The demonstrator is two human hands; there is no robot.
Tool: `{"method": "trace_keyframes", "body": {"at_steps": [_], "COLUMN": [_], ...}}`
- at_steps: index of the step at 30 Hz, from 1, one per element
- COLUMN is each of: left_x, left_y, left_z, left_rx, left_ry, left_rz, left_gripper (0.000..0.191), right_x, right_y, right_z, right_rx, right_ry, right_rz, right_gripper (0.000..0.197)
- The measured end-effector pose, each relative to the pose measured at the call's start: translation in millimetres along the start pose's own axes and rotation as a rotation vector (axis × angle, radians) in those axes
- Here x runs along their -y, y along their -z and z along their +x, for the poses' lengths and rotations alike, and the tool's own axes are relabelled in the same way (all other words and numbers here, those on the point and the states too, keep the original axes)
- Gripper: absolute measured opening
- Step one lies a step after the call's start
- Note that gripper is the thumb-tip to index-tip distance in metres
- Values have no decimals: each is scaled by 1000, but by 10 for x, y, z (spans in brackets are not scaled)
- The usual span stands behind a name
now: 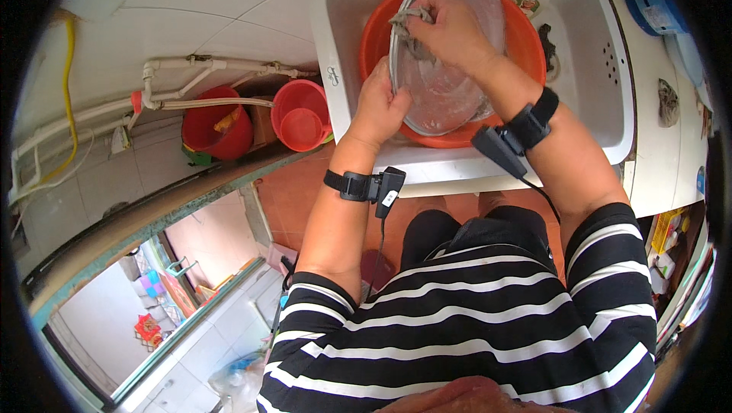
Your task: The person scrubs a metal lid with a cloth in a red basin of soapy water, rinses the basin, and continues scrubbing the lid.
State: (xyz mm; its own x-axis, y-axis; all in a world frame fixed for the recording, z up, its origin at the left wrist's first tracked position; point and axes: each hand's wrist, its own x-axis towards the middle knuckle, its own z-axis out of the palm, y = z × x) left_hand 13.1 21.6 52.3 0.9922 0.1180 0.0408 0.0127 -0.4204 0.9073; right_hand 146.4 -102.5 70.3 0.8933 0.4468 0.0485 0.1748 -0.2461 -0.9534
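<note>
Tilted over an orange plastic basin (527, 70) is a clear, round-edged lid or shallow dish (440, 101) with a pale rim. White suds streak its surface; whether it is glass or plastic I cannot tell. My left hand (384, 105) grips the near left part of the rim, thumb on the inner face. Bunched in my right hand (452, 30) is a grey cloth (422, 51), pressed against the upper left rim and inner face. The basin stands in a white sink (583, 92), its inside mostly covered by the clear piece.
Right of the basin, a dark scrap (546, 47) lies in the sink near drain holes. A rag (668, 103) and a blue container (655, 10) sit on the right counter. Left of the sink are a red bucket (220, 138), a pink bucket (294, 92) and white pipes (186, 64).
</note>
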Motion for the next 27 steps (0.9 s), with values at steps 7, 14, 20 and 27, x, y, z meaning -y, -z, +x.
{"method": "trace_keyframes", "body": {"at_steps": [7,14,20,27], "left_x": [95,94,73,82], "left_y": [-39,-38,-73,-45], "left_z": [-36,-25,-76,-110], "left_rx": [-20,-26,-35,-10], "left_ry": [-50,-120,-34,15], "left_rz": [-72,-20,-102,-46], "left_gripper": [42,40,39,36], "right_x": [-5,146,115,79], "right_y": [-123,-6,193,137], "right_z": [-278,-182,177,142], "right_rx": [67,116,-17,-35], "right_ry": [142,-125,-165,-219], "right_rz": [-32,-61,217,-61], "right_gripper": [20,26,25,23]}}
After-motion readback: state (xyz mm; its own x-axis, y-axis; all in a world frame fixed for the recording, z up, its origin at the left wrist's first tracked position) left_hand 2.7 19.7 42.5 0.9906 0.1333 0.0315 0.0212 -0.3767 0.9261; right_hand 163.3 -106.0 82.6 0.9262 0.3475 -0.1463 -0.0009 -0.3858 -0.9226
